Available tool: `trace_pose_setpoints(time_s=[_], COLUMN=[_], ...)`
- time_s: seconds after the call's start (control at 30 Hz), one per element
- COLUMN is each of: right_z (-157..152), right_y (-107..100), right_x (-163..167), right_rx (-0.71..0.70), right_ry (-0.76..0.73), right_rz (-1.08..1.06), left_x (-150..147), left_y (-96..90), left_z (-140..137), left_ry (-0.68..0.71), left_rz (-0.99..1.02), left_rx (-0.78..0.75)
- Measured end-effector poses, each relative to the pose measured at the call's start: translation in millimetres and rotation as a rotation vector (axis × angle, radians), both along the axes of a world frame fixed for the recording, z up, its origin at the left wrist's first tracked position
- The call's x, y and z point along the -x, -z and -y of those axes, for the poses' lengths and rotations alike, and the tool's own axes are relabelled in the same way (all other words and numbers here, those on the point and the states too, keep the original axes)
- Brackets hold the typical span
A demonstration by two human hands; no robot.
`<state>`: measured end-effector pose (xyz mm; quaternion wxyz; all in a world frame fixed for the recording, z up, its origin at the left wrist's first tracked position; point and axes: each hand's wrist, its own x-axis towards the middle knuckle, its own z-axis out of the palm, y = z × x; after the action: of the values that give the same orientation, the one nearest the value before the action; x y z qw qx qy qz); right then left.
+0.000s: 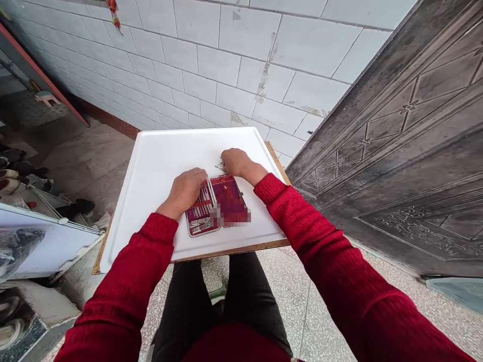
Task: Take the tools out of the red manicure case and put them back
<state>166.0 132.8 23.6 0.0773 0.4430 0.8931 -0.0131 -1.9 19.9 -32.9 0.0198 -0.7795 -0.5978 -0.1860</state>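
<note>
The left hand [187,188], its hold hidden, would best steady the open case [228,196] just below frame centre, while the right hand [234,162], curled at a small metal piece [218,167], perhaps pinching it, I cannot tell, works gently.

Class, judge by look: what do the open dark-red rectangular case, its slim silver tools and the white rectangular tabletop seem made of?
Open dark-red rectangular case: perhaps leather or imitation leather, faintly glossy inside; the silvery rim looks metallic.
Slim silver tools: probably polished metal, from their bright grey shine.
White rectangular tabletop: possibly moulded plastic, smooth, with rounded corners and a ridged edge.
</note>
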Motion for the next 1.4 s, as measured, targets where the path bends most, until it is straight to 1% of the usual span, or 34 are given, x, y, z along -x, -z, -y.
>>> trace_pose_setpoints(time_s=[0.17,0.33,0.4,0.47,0.5,0.53,0.6,0.67,0.7,0.73,0.8,0.87,0.93,1.0,1.1,1.17,1.23,1.4], right_z=[0,5,8,9,10,11,12,13,13,14,15,17,20,21,20,20,21,24], right_y=[-1,0,2,7,11,16,26,36,39,42,45,44,38,30,14,4,-2,-7], right_x=[-6,-14,-22,-34,-41,-48,-59,-66,-66,-66,-64,-60,-57,-52,-41,-30,-18,-1], right_rx=[0.04,0.079,0.099,0.148,0.194,0.261,0.442,0.582,0.598,0.571,0.451,0.346,0.275,0.181,0.062,0.04,0.032,-0.006], right_ry=[-0.05,-0.008,0.023,0.044,0.045,0.04,0.028,0.029,0.036,0.045,0.051,0.025,-0.019,-0.047,-0.037,-0.026,-0.035,-0.067], right_rz=[0.016,-0.067,-0.169,-0.356,-0.474,-0.595,-0.794,-0.908,-0.936,-0.952,-0.958,-0.923,-0.834,-0.679,-0.377,-0.205,-0.09,0.038], left_x=[2,1,0,-1,-1,-1,-1,-1,-1,-1,-1,-1,0,0,0,1,1,1], left_y=[-0.7,-1.5,-2.6,-4.1,-5.0,-5.8,-7.6,-8.8,-9.0,-9.0,-8.3,-7.2,-6.3,-5.8,-5.1,-4.3,-3.3,-1.6], left_z=[2,5,5,6,6,6,7,7,8,8,8,7,6,6,6,6,6,6], left_ry=[0.035,0.067,0.053,0.039,0.037,0.039,0.055,0.062,0.059,0.054,0.045,0.04,0.037,0.034,0.027,0.023,0.025,0.036], left_rz=[0.012,0.005,-0.003,-0.011,-0.013,-0.015,-0.014,-0.013,-0.012,-0.012,-0.006,-0.002,-0.004,-0.005,0.004,0.009,0.009,0.011], left_rx=[0.017,0.047,0.06,0.062,0.063,0.067,0.08,0.085,0.084,0.083,0.08,0.08,0.084,0.091,0.087,0.078,0.074,0.067])
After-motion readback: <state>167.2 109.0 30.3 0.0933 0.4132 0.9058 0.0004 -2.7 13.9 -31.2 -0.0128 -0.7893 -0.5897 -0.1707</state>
